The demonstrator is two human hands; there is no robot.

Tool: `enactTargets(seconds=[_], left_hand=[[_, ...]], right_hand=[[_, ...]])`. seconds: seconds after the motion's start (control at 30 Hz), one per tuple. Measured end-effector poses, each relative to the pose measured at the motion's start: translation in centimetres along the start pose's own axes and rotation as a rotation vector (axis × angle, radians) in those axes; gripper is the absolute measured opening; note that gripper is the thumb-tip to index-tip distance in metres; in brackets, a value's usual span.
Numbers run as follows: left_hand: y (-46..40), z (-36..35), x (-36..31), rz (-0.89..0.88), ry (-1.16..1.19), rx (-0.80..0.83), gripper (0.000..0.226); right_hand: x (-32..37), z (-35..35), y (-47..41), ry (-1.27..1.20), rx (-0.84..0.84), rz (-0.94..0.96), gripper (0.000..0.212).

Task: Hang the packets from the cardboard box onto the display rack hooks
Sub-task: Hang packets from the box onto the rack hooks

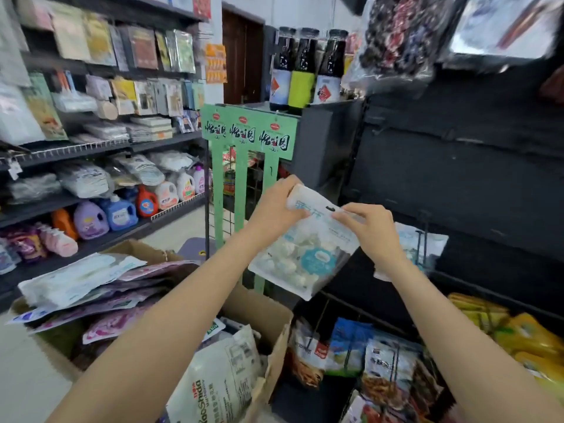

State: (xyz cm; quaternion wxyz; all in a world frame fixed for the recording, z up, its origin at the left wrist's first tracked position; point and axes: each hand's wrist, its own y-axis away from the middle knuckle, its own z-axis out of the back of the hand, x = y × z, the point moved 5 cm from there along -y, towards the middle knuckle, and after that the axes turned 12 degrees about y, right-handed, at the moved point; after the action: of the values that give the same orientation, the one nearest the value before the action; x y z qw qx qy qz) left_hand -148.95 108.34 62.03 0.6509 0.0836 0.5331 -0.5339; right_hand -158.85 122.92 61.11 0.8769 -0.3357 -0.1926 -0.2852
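Small shop aisle, blurry wide-angle view. Stocked shelves [100, 141] fill the left of the frame with detergent bottles and packaged goods. A green hanging display [248, 132] stands at centre, three dark bottles [308, 68] above it at top centre. The dark display rack [457, 166] takes up the right half.

Centre frame: both hands hold one white-and-blue packet [308, 251] up in the air in front of the rack. Left hand [279, 209] grips the top left corner, fingers curled round the edge. Right hand [370, 230] pinches the top edge just right of the hang hole. The packet is tilted, top toward the rack, touching no hook that I can see.

Already hung, by the look of it: one similar pale packet on a rack hook [422, 242], right of centre, just beside the right hand. Other snack packets hang lower right, but whether they came from this box cannot be told.

Left to do: plenty. The cardboard box [268, 325] at lower centre still holds many packets: a stack of white and purple ones [91, 288] at lower left and a big white bag [219, 383] at the bottom. Judgement: early on, one packet mid-transfer, hole not yet on a hook.
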Motion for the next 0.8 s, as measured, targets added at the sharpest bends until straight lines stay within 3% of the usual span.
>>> enactTargets(seconds=[0.1,0.2,0.5,0.8], left_hand=[[-1.4,-4.7,-2.5,-0.162,-0.154,0.131,0.028],[-1.9,-10.1,-3.6,-0.236,-0.335,0.281,0.01],[-1.4,-24.7,0.7,-0.028,-0.229,0.5,0.018],[-2.9,-30.4,3.7,0.158,-0.129,0.445,0.015]], right_hand=[[-2.7,2.3,1.0,0.067,-0.002,-0.023,0.012],[-6.1,4.0,2.7,0.132,-0.02,-0.078,0.013],[-20.0,4.3,8.1,0.055,0.065,-0.35,0.016],[-26.5,3.1,7.3,0.048,0.074,-0.46,0.017]])
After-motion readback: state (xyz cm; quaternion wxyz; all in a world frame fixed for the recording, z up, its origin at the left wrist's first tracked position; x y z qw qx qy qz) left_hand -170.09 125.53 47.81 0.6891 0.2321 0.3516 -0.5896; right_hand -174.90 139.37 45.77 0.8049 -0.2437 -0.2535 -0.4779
